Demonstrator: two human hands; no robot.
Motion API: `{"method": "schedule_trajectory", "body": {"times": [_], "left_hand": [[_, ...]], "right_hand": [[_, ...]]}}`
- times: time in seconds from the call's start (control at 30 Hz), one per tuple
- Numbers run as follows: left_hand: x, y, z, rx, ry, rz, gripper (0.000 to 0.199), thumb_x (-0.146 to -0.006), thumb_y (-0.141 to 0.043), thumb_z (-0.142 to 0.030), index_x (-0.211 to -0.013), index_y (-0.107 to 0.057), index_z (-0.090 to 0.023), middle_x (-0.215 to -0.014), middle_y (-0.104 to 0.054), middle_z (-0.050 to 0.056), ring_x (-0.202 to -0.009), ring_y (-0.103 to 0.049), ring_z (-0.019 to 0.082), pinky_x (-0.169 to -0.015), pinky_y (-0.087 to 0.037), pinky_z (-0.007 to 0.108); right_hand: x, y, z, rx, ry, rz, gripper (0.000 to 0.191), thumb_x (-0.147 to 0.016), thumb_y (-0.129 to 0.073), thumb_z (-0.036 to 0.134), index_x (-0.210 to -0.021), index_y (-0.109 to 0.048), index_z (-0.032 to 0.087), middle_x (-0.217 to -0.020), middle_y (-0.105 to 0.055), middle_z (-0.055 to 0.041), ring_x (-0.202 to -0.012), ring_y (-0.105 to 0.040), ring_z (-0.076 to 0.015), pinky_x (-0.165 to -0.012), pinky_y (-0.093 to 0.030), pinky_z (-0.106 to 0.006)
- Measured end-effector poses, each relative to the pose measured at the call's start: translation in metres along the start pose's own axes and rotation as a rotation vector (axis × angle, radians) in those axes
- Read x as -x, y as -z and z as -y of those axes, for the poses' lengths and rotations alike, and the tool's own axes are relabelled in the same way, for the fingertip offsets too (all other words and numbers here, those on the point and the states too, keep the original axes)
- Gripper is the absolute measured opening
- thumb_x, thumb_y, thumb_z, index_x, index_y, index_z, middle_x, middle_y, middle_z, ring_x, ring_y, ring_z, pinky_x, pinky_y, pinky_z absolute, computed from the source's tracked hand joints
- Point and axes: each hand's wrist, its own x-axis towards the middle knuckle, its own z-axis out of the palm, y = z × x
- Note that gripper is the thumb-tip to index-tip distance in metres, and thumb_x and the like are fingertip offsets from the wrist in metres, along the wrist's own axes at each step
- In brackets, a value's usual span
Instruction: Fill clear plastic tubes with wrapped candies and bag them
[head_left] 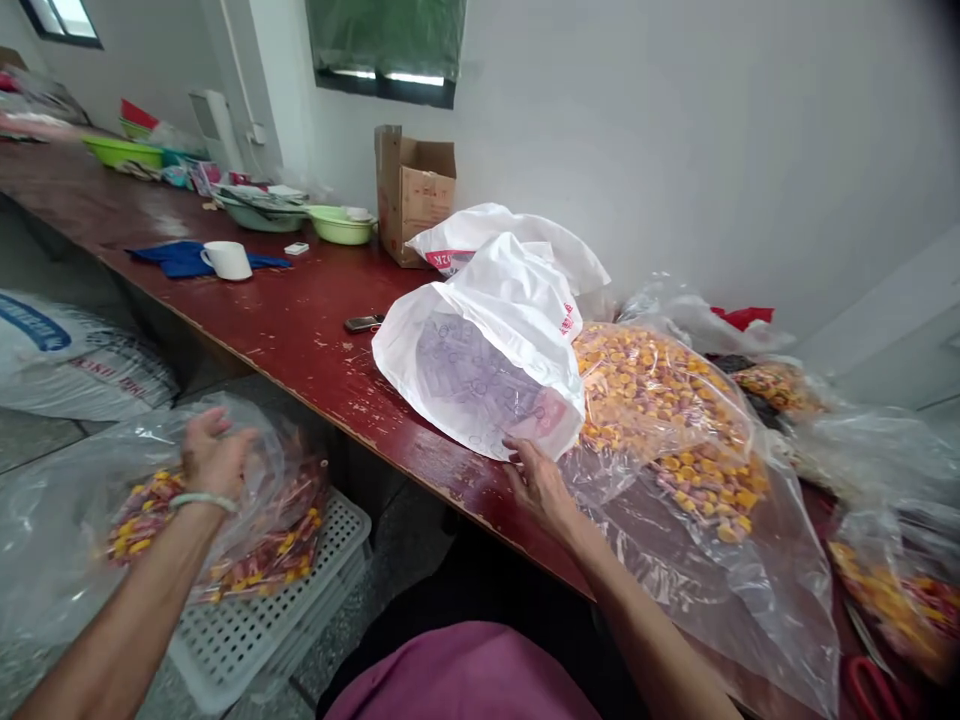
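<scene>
My left hand (216, 455), a pale bangle at its wrist, is over an open clear plastic bag (45, 545). Its fingers are apart and slightly blurred, with nothing visible in them. Small yellow and dark red pieces (262, 560) lie in that bag, which rests on a white perforated crate (225, 640). At the table edge, my right hand (541, 487) touches the lower rim of a white woven sack (517, 300), fingers apart. The sack lies with its mouth towards me, showing translucent purplish pieces (472, 375); their kind is unclear.
On the red table (292, 330), a clear bag of yellow-orange pieces (645, 385) lies right of the sack. A phone (364, 323), white mug (228, 261), cardboard box (427, 200) and green basin (341, 226) stand further back. Red-handled scissors (870, 688) lie at the lower right.
</scene>
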Motion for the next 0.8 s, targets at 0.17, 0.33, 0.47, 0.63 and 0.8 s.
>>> {"method": "schedule_trajectory", "body": {"times": [0.17,0.33,0.47,0.63,0.8], "left_hand": [[0.087,-0.088,-0.064,0.106,-0.443,0.649,0.028,-0.077,-0.049,-0.011,-0.101,-0.062,-0.017,-0.099,-0.065,0.006,-0.087,-0.061,0.017,-0.080,-0.051,0.032],[0.130,-0.157,-0.094,-0.066,-0.796,0.811,0.038,-0.076,-0.038,0.002,-0.100,-0.063,-0.014,-0.095,-0.064,0.010,-0.095,-0.055,0.021,-0.087,-0.047,0.037],[0.134,-0.183,-0.098,-0.269,-0.902,0.874,0.042,-0.076,-0.038,0.004,-0.100,-0.065,-0.016,-0.094,-0.059,0.010,-0.092,-0.050,0.023,-0.081,-0.046,0.036],[0.131,-0.192,-0.097,-0.529,-1.087,0.953,0.043,-0.078,-0.043,-0.002,-0.109,-0.064,-0.023,-0.104,-0.052,0.012,-0.092,-0.046,0.026,-0.073,-0.042,0.038],[0.125,-0.195,-0.094,-0.574,-1.160,0.991,0.041,-0.085,-0.039,-0.006,-0.114,-0.060,-0.026,-0.097,-0.054,0.010,-0.091,-0.045,0.025,-0.071,-0.037,0.036]], "right_hand": [[-0.026,-0.013,-0.029,0.061,-0.026,-0.106,0.030,-0.083,-0.040,0.010,-0.110,-0.052,0.014,-0.098,-0.065,-0.0116,-0.086,-0.063,-0.0186,-0.079,-0.051,-0.036],[-0.075,-0.023,-0.025,0.301,-0.147,0.021,0.028,-0.087,-0.041,0.012,-0.112,-0.051,0.011,-0.105,-0.064,-0.0149,-0.101,-0.060,-0.0220,-0.085,-0.048,-0.034],[-0.108,-0.030,-0.021,0.429,-0.306,0.154,0.025,-0.087,-0.046,0.015,-0.111,-0.052,0.009,-0.097,-0.065,-0.0184,-0.093,-0.062,-0.0252,-0.075,-0.049,-0.032],[-0.105,-0.018,-0.031,0.374,-0.352,0.142,0.036,-0.084,-0.043,0.013,-0.119,-0.047,0.006,-0.106,-0.060,-0.0190,-0.092,-0.060,-0.0239,-0.077,-0.047,-0.031],[-0.087,-0.010,-0.046,0.264,-0.193,0.113,0.036,-0.074,-0.045,0.006,-0.108,-0.056,0.013,-0.103,-0.053,-0.0115,-0.088,-0.055,-0.0188,-0.074,-0.044,-0.026]]}}
